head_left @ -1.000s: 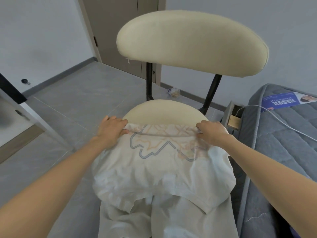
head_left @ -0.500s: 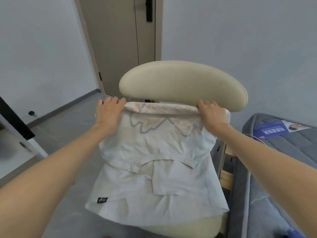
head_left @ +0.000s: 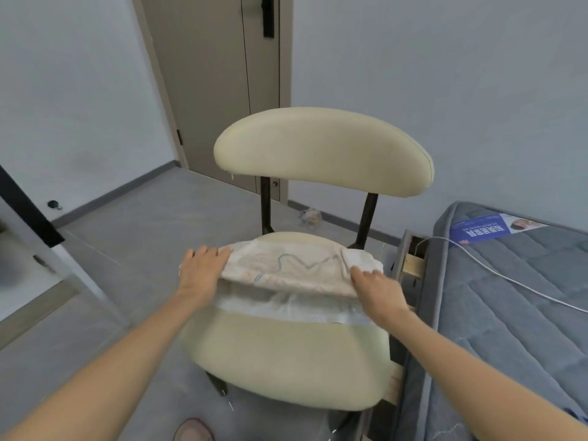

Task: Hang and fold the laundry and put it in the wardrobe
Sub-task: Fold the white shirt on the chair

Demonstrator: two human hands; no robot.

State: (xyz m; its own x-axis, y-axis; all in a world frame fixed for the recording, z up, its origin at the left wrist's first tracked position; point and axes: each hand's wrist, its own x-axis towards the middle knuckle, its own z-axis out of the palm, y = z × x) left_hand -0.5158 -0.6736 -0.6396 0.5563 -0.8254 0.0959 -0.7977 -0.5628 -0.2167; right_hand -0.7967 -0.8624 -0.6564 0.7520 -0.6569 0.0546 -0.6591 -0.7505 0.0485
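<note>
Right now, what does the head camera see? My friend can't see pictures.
A left hand and right hand press a folded white printed shirt onto the seat of a cream chair. A grey mattress lies to the right, a door behind.

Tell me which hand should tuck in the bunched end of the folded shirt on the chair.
Right, likely. The right hand rests on the shirt just beside that bunched end, on the bed side of the chair seat; the left hand lies on the opposite end.
</note>
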